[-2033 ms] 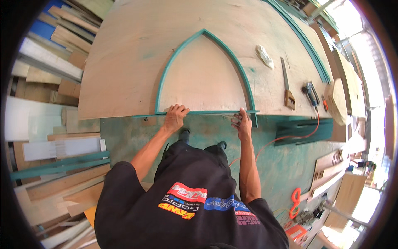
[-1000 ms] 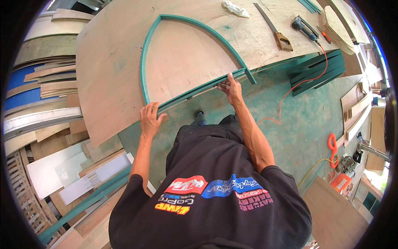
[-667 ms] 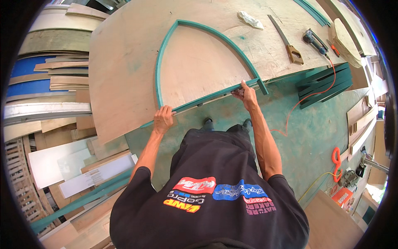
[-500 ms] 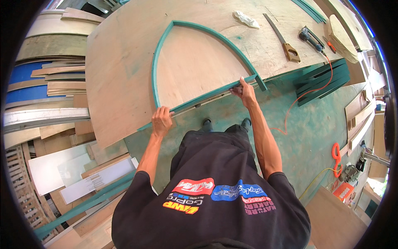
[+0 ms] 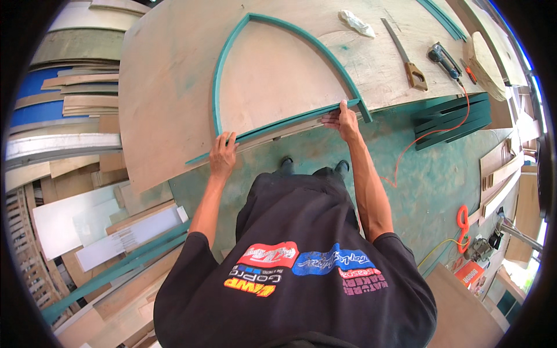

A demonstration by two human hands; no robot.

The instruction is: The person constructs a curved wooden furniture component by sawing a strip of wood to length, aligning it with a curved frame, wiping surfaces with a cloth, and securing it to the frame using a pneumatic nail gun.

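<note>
A pointed-arch frame of teal-painted wood (image 5: 219, 66) lies flat on a plywood tabletop. Across its open base, along the table's near edge, runs a teal wooden strip (image 5: 281, 121). My left hand (image 5: 222, 156) is closed over the strip by the arch's left foot, fingers on top. Near the other end my right hand (image 5: 342, 122) pinches the strip, thumb above and fingers partly hidden at the table edge. The strip's left end sticks out past my left hand. The arch's right leg reaches a little beyond the strip.
On the plywood table (image 5: 156, 104) at right lie a handsaw (image 5: 406, 58), an air nailer (image 5: 444, 61) with an orange hose, red-handled pliers (image 5: 469, 72) and a crumpled white bag (image 5: 357, 23). Dark green boards (image 5: 449, 122) are stacked beside it. Planks (image 5: 87, 104) crowd the left side.
Both hands and the strip sit slightly higher in the picture, and the whole view has shifted a little. My hands keep their hold on the strip.
</note>
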